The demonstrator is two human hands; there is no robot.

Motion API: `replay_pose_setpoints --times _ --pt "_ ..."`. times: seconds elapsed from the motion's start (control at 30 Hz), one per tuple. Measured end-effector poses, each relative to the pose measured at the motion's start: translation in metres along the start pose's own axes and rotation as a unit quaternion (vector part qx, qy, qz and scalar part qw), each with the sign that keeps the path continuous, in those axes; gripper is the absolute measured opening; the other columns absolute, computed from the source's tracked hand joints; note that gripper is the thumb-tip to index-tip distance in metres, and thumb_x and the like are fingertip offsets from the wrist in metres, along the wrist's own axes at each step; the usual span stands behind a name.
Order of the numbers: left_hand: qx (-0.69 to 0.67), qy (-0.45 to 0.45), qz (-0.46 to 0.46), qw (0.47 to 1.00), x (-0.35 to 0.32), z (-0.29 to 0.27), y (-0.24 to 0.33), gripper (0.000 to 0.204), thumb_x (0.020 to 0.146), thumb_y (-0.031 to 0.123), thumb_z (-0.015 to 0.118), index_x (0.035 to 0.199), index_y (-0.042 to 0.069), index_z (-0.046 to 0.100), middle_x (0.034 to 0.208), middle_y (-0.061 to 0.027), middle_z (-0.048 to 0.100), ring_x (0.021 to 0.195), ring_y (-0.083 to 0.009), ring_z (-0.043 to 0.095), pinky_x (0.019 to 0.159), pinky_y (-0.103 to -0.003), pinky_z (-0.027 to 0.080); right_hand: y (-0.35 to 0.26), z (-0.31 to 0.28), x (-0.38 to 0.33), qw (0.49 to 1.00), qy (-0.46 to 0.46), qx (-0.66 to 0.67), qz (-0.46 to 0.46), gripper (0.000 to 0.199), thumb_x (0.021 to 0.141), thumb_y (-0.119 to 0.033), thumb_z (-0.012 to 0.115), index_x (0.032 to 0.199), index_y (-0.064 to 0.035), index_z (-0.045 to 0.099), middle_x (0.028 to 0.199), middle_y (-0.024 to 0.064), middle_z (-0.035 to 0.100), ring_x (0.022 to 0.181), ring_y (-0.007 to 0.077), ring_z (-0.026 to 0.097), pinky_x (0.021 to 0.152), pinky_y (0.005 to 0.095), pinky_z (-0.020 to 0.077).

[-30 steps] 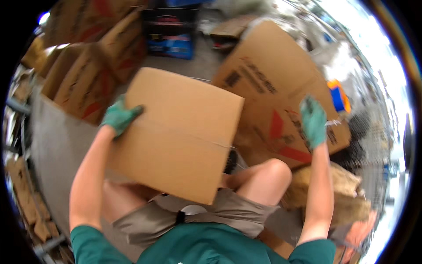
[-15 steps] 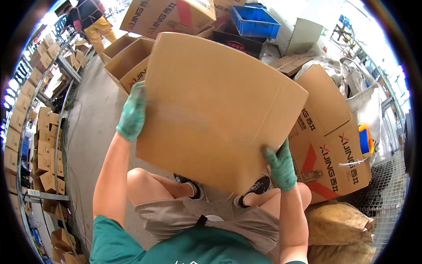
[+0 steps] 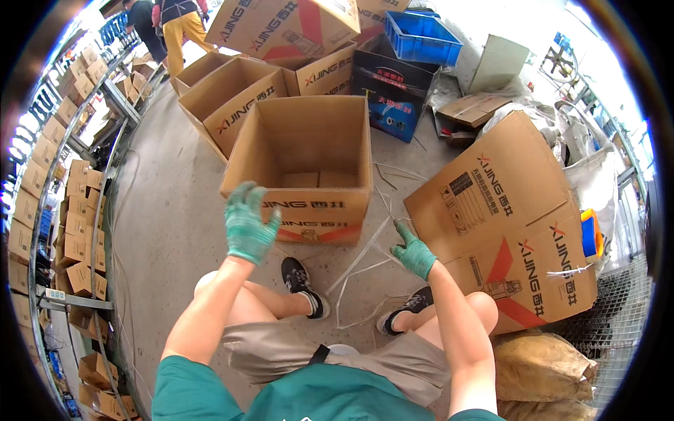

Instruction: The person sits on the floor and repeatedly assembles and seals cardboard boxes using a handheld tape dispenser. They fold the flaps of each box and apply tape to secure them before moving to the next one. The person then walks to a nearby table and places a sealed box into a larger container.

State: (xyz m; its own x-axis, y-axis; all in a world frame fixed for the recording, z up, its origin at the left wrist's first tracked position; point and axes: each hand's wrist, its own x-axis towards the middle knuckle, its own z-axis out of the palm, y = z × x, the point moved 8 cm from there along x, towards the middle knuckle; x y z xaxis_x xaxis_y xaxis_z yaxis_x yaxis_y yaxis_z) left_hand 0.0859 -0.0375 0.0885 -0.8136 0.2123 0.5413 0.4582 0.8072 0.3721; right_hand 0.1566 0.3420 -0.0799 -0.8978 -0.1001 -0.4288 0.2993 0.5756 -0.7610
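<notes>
An open-topped brown carton (image 3: 309, 217) stands upright on the floor in front of my feet, its inside and bottom flaps showing. My left hand (image 3: 251, 223), in a green glove and slightly blurred, is at the carton's near left corner with fingers apart. Whether it still touches the rim I cannot tell. Over to the right, my gloved right hand (image 3: 415, 254) has its fingers apart and holds nothing. It is beside the left edge of flattened cartons (image 3: 505, 224), which lean at my right side.
Several open cartons (image 3: 232, 105) stand behind, with a blue plastic crate (image 3: 423, 38) on a dark box (image 3: 390, 91). Loose white strapping (image 3: 344, 295) lies between my shoes. Shelves of small boxes (image 3: 77, 231) line the left. Two people (image 3: 181, 31) stand at far left.
The carton has gone from between both hands to standing on the floor, open side up. Both hands have let go or loosened; the left moved right, the right slightly left.
</notes>
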Motion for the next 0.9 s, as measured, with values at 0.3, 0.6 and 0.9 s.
replay_pose_setpoints --times 0.3,0.6,0.9 --pt "-0.056 -0.287 0.444 0.847 -0.029 0.092 0.163 0.027 0.081 0.021 0.072 0.105 0.011 0.071 0.118 -0.0096 0.068 0.107 -0.0324 0.068 0.094 -0.048 0.054 -0.024 0.066 0.043 0.975 -0.075 0.16 -0.135 0.089 0.09 -0.001 0.056 0.168 -0.0234 0.019 0.168 0.0159 0.034 0.144 0.0393 0.049 0.113 0.041 0.0461" --pt "0.244 -0.361 0.411 0.801 -0.095 0.248 0.046 0.031 0.09 0.014 0.055 0.113 0.01 0.075 0.118 -0.0137 0.074 0.123 -0.0392 0.062 0.118 -0.054 0.035 -0.147 0.05 0.049 0.975 -0.021 -0.104 -0.194 0.061 0.091 -0.001 0.051 0.151 -0.013 0.051 0.139 0.0206 0.063 0.126 0.0404 0.061 0.114 0.043 0.046" --pt "0.34 -0.433 0.271 0.79 -0.045 0.222 -0.179 0.032 0.096 0.02 0.054 0.119 0.016 0.076 0.135 -0.0167 0.068 0.136 -0.0341 0.056 0.124 -0.046 0.032 -0.131 0.046 0.014 0.953 -0.026 -0.217 -0.209 0.052 0.091 -0.013 0.06 0.143 -0.0105 0.056 0.121 0.0178 0.072 0.114 0.036 0.068 0.117 0.0615 0.0364"
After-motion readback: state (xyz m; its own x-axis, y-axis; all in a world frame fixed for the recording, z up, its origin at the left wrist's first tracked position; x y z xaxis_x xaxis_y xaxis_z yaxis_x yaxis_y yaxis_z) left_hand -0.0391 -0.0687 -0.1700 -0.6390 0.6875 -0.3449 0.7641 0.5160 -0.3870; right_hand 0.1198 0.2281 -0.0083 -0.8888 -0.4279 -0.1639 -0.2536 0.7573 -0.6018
